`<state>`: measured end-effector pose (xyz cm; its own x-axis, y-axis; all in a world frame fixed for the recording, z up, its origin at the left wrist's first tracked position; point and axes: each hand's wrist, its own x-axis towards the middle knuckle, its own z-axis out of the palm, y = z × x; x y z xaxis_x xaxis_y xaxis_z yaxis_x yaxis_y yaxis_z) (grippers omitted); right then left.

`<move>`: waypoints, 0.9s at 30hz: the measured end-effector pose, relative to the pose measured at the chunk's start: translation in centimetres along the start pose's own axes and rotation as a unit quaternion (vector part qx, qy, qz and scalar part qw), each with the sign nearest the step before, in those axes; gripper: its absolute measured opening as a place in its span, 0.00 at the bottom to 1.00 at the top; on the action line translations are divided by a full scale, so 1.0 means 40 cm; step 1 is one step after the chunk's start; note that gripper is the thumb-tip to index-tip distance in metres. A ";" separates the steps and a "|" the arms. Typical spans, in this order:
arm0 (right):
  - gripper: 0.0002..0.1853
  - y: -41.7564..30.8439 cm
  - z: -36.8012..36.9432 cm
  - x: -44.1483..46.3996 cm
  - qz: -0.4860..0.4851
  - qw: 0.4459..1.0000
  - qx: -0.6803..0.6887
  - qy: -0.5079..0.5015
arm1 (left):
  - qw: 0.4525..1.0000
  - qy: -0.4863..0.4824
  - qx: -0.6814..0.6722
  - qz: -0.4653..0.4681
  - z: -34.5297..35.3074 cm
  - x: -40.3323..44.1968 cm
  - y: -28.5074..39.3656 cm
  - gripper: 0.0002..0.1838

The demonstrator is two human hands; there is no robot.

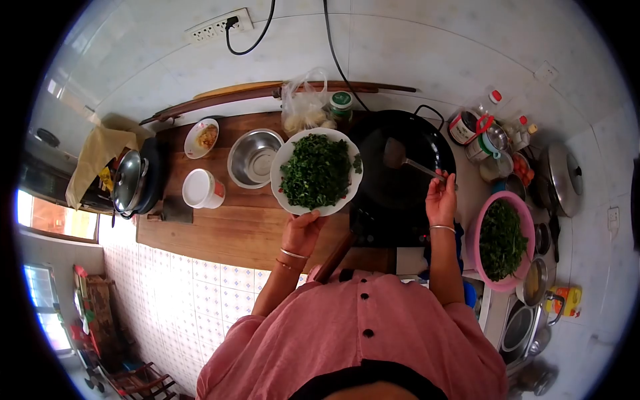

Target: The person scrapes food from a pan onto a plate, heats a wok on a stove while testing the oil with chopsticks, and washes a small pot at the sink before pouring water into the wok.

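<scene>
A white plate (275,175) heaped with chopped greens (315,171) is held at its near rim by my left hand (305,232), fingers closed on it. The plate is just left of a black wok (378,177). My right hand (441,199) grips the handle of a metal spatula (395,155), whose blade is over the wok. To the left of the plate stand a steel bowl (255,159) and a white tub (203,189). A small dish (201,138) with some food sits farther left.
A pink basin (473,233) of leafy greens is at the right, near a sink (517,327). Jars and bottles (495,98) line the back right. A plastic bag (305,100) and green-lidded jar (341,101) stand behind the plate. A lidded pot (128,181) is at the left.
</scene>
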<state>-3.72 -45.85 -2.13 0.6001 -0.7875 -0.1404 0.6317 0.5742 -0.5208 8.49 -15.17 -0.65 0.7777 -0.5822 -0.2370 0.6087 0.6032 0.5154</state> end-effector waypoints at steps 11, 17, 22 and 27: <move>0.13 0.038 0.092 0.046 0.073 0.995 -0.065 -0.018 | 1.000 -0.010 0.011 -0.019 0.002 -0.010 0.018 0.24; 0.12 0.043 0.079 0.060 0.082 0.992 -0.091 -0.026 | 0.999 -0.015 0.023 -0.038 0.000 -0.011 0.026 0.30; 0.13 0.030 0.074 0.063 0.089 0.984 -0.144 -0.055 | 0.999 -0.003 0.038 -0.039 -0.006 -0.008 0.025 0.29; 0.13 0.010 0.071 0.053 0.094 0.977 -0.173 -0.082 | 0.998 -0.001 0.044 -0.044 -0.014 -0.003 0.026 0.29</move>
<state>-0.81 -46.67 -0.26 0.7780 -0.6129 -0.1380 0.3164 0.5720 -0.7567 9.13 -14.16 -0.57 0.7215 -0.6317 -0.2836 0.6585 0.4994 0.5630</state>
